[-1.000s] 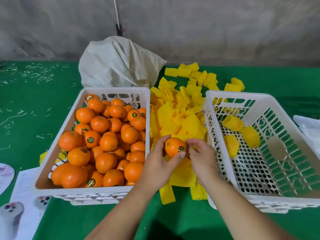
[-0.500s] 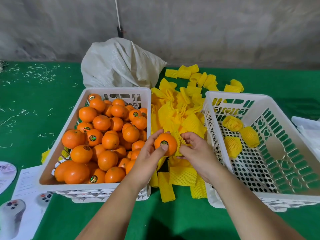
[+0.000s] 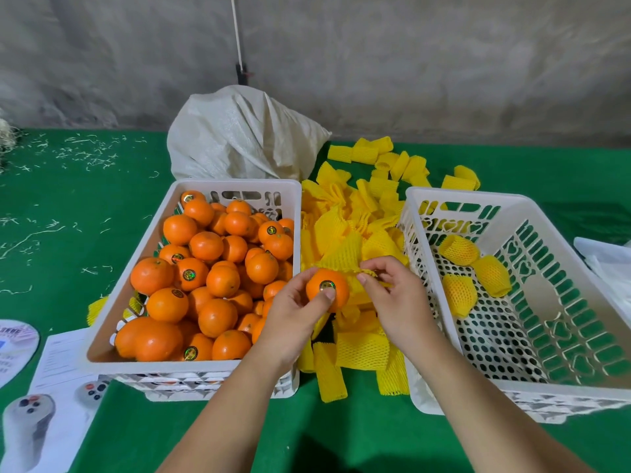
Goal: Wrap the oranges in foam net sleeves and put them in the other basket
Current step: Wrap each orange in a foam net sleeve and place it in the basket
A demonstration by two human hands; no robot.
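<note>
My left hand (image 3: 290, 319) grips an orange (image 3: 333, 283) with a round sticker, held between the two baskets above the pile of yellow foam net sleeves (image 3: 345, 233). My right hand (image 3: 396, 298) pinches the edge of a yellow sleeve (image 3: 358, 285) that lies against the orange's right side. The left white basket (image 3: 102, 349) is full of bare oranges (image 3: 211, 268). In the right white basket (image 3: 580, 244) lie three oranges wrapped in yellow sleeves (image 3: 459, 293).
A white sack (image 3: 239, 138) stands behind the left basket. More sleeves (image 3: 403, 162) are scattered at the back on the green cloth. Printed papers (image 3: 51, 387) lie at the front left, a white sheet (image 3: 607, 257) at the far right.
Both hands rose slightly with the orange. My right hand picked up a sleeve from the pile and brought its edge against the orange.
</note>
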